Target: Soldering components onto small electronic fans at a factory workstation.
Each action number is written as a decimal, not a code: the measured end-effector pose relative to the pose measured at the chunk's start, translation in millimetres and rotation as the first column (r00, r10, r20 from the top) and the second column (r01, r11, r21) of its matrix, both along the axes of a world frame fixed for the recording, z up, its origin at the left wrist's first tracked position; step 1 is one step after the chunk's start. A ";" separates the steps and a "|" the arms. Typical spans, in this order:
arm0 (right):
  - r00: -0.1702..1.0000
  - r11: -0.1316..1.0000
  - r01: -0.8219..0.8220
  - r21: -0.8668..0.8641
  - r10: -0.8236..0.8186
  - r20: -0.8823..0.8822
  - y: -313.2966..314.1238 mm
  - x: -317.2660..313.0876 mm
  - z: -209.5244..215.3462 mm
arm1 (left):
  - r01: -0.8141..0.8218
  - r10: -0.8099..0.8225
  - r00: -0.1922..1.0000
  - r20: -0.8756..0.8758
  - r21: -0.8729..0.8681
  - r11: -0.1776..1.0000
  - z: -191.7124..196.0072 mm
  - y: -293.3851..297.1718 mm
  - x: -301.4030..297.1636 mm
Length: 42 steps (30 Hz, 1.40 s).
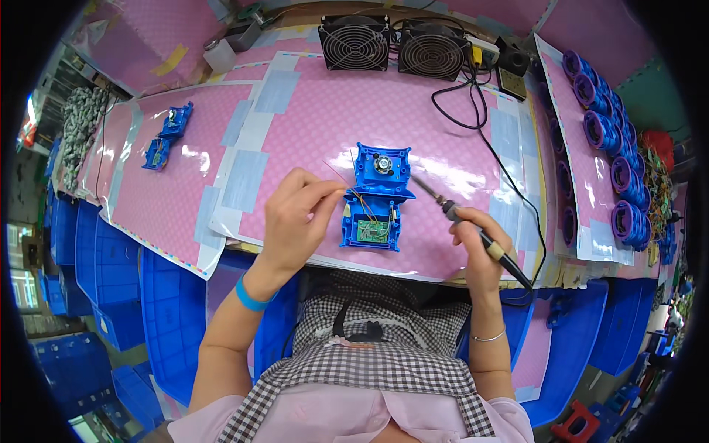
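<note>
Your left hand is at the left edge of the opened blue casing, thumb and fingertip pinched together, with a thin red wire showing just beyond them. The pinch looks narrow and appears to be on the wire, though your fingers hide exactly where. Your right hand is closed around the handle of the soldering iron, well to the right of the casing.

The casing lies on the pink-covered table in front of you, between your two hands, its long axis running away from your body. The half nearer you carries the green circuit board; the farther half carries a round metal part. Orange leads run about the middle, where the halves meet.

Judge the work by one relation: iron tip to pinched wire. The iron slants from lower right to upper left, and its tip stands just beside the right edge of the farther half; whether it hovers or touches there, you cannot tell from this view. From that tip, the left grip lies leftward and a little toward you, across the width of the casing. Of your two hands, the left is nearer the casing; the right reaches it only through the length of the iron.
</note>
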State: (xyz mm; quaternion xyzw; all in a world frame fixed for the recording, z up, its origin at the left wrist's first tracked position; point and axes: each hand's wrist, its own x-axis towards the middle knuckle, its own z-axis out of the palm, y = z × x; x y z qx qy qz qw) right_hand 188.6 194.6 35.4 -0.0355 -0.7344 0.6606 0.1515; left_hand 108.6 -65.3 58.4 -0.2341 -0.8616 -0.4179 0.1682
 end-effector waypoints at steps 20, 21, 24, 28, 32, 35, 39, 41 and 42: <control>0.999 0.994 0.014 -0.105 -0.008 0.053 -28.3 -17.2 -13.0 | 0.013 -0.015 1.000 0.017 0.122 0.993 -12.1 18.0 -16.7; 0.998 0.994 0.014 -0.111 -0.008 0.057 -28.7 -17.2 -12.8 | 0.013 -0.016 1.000 0.018 0.122 0.992 -12.7 18.1 -16.8; 0.999 0.993 0.015 -0.120 -0.009 0.044 -28.7 -16.8 -14.5 | 0.006 -0.009 1.000 0.027 0.130 0.991 -13.8 19.0 -17.2; 0.999 0.994 0.015 -0.108 -0.010 0.047 -30.1 -16.0 -12.2 | 0.006 -0.008 1.000 0.014 0.125 0.992 -13.9 19.3 -16.5; 0.999 0.994 0.021 -0.105 -0.016 0.044 -30.9 -15.8 -11.1 | 0.011 -0.011 1.000 0.001 0.117 0.993 -15.9 18.9 -17.0; 0.999 0.994 0.024 -0.103 -0.019 0.045 -32.0 -15.9 -10.5 | 0.015 -0.016 1.000 0.008 0.122 0.992 -15.7 18.9 -16.8; 0.999 0.995 0.024 -0.100 -0.020 0.039 -32.8 -15.7 -9.2 | 0.017 -0.017 1.000 -0.006 0.123 0.992 -15.0 18.1 -16.7; 0.999 0.994 0.021 -0.104 -0.017 0.038 -33.0 -15.9 -9.8 | 0.016 -0.017 1.000 0.013 0.120 0.993 -14.8 17.7 -16.1; 0.999 0.994 0.017 -0.109 -0.013 0.036 -33.2 -16.1 -9.9 | 0.015 -0.017 1.000 0.013 0.121 0.993 -14.9 17.6 -16.1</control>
